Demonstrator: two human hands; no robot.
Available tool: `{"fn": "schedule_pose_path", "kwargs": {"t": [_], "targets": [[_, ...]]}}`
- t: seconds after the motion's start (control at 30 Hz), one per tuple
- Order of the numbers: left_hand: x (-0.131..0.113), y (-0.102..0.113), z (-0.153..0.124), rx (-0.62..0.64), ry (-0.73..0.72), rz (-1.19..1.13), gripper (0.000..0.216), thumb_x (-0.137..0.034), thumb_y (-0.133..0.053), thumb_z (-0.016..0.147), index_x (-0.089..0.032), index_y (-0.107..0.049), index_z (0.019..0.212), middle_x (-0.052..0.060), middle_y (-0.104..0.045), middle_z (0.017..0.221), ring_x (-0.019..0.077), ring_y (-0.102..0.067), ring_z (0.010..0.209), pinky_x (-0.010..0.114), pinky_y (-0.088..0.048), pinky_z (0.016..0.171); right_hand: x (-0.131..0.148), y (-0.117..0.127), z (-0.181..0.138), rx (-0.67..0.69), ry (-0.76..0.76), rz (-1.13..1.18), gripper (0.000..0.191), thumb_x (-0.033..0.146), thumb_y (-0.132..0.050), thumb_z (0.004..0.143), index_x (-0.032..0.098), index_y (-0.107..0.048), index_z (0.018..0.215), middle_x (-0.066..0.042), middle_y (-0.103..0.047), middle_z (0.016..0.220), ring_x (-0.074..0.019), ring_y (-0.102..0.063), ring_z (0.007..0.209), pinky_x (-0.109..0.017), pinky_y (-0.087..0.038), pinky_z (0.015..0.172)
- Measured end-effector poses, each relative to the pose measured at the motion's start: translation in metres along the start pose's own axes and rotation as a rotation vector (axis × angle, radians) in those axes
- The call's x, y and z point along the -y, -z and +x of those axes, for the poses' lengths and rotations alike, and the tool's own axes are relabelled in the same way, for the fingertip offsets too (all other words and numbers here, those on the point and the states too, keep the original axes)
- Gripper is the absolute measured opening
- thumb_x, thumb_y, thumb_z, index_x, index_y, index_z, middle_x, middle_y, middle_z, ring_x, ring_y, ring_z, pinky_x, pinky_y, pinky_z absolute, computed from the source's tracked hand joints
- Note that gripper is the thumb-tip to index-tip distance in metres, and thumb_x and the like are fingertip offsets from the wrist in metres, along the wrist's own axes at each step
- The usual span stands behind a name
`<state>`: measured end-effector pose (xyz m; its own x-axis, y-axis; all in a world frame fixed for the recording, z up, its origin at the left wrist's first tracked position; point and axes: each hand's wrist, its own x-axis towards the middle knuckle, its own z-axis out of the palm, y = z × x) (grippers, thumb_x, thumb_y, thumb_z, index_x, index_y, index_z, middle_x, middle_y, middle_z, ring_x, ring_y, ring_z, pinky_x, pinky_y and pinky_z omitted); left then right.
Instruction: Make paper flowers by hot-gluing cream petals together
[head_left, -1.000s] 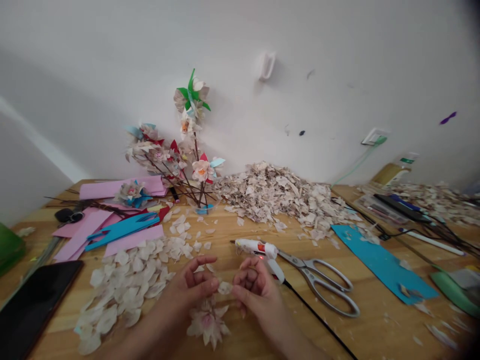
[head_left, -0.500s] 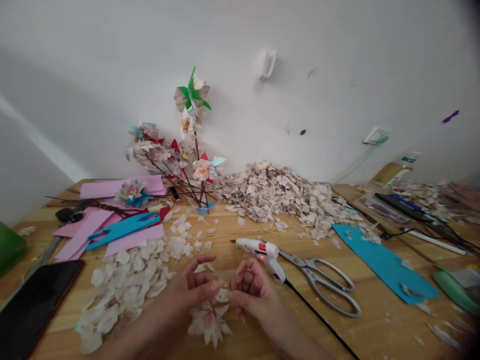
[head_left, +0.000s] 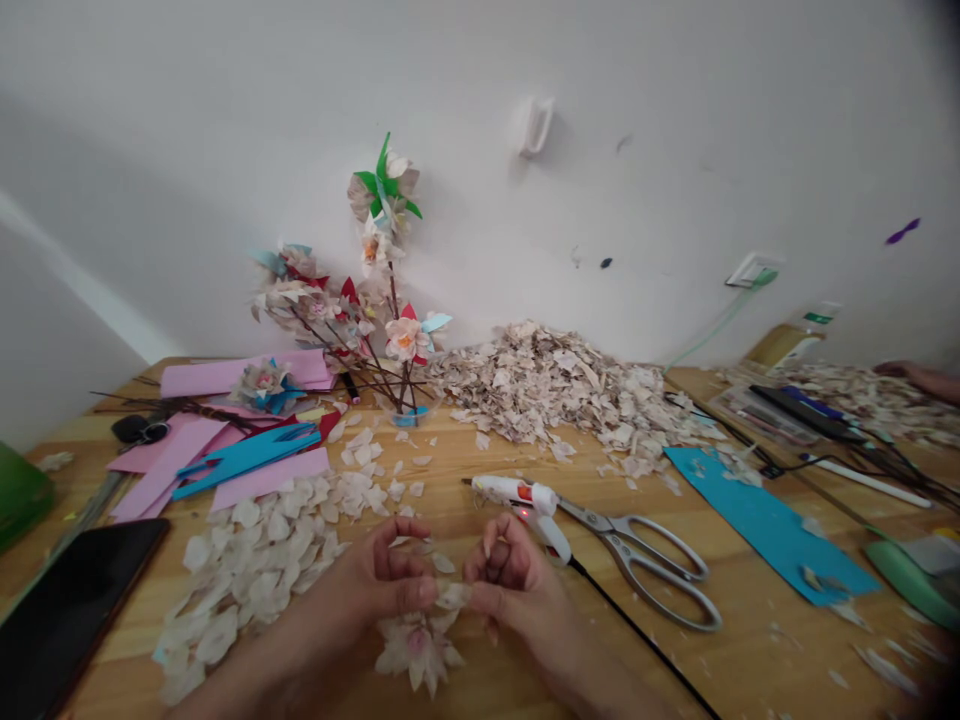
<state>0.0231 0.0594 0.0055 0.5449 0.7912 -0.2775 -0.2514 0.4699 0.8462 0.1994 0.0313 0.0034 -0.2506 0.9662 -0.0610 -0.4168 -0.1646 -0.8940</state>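
Low in front of me, both hands are closed at the two ends of one pale dried petal (head_left: 452, 597). My left hand (head_left: 394, 578) has its thumb and fingers together at the petal's left end. On the other side, my right hand (head_left: 514, 580) pinches the right end between thumb and curled fingers. Just beneath the petal is a whitish handmade flower (head_left: 418, 648) with a pinkish centre; whether it touches the table cannot be told. Another loose petal (head_left: 443, 562) lies between my hands. A white glue gun (head_left: 517, 495) with a lit red light lies just beyond my right hand.
Scissors (head_left: 641, 560) lie right of the glue gun. Sorted petals (head_left: 255, 570) spread at left, near a phone (head_left: 75, 610). A large petal heap (head_left: 555, 385) and finished flowers (head_left: 405, 340) stand by the wall. Another person's hand (head_left: 919, 378) reaches in at far right.
My hands have shifted slightly and the petal between them has turned a little. At far right the other person's hand has changed position and shows more clearly.
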Motion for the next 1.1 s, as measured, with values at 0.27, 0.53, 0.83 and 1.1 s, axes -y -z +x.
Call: {"fn": "schedule_pose_path", "kwargs": {"t": [0.27,0.53,0.83,1.1], "targets": [[-0.013,-0.005,-0.008,0.019,0.014,-0.119,0.042,-0.025,-0.081,0.056,-0.019,-0.054,0.087,-0.006,-0.062,0.053,0.0091,-0.058,0.048,0.019,-0.036,0.049,0.004,-0.003,-0.001,0.035,0.006,0.098,0.045,0.026,-0.081,0.058,0.022,-0.039,0.074,0.009,-0.059,0.06,-0.001,-0.041,0.036,-0.009,-0.033,0.032],[-0.007,-0.007,-0.004,-0.011,-0.032,-0.046,0.05,-0.042,-0.079,0.055,-0.018,-0.051,0.09,0.002,-0.069,0.067,0.0156,-0.063,0.059,0.026,-0.042,0.056,0.005,-0.003,0.0,0.016,0.006,0.075,0.045,0.026,-0.081,0.057,0.023,-0.04,0.075,0.01,-0.058,0.059,-0.0024,-0.041,0.037,-0.01,-0.034,0.033],[-0.01,-0.015,-0.007,-0.054,-0.058,0.104,0.053,-0.032,-0.083,0.049,-0.021,-0.047,0.086,-0.008,-0.061,0.046,0.0105,-0.054,0.041,0.021,-0.037,0.046,0.0,-0.003,-0.001,-0.002,-0.007,0.016,0.045,0.028,-0.081,0.057,0.022,-0.039,0.073,0.009,-0.058,0.06,-0.0034,-0.043,0.041,-0.011,-0.035,0.035],[-0.009,0.0,-0.002,-0.135,-0.037,0.137,0.045,-0.035,-0.078,0.058,-0.02,-0.052,0.092,-0.003,-0.066,0.061,0.0126,-0.06,0.057,0.023,-0.038,0.055,0.0,-0.003,0.002,-0.003,0.002,0.053,0.046,0.029,-0.082,0.057,0.023,-0.039,0.073,0.009,-0.059,0.059,-0.0028,-0.043,0.038,-0.011,-0.035,0.033]]}}
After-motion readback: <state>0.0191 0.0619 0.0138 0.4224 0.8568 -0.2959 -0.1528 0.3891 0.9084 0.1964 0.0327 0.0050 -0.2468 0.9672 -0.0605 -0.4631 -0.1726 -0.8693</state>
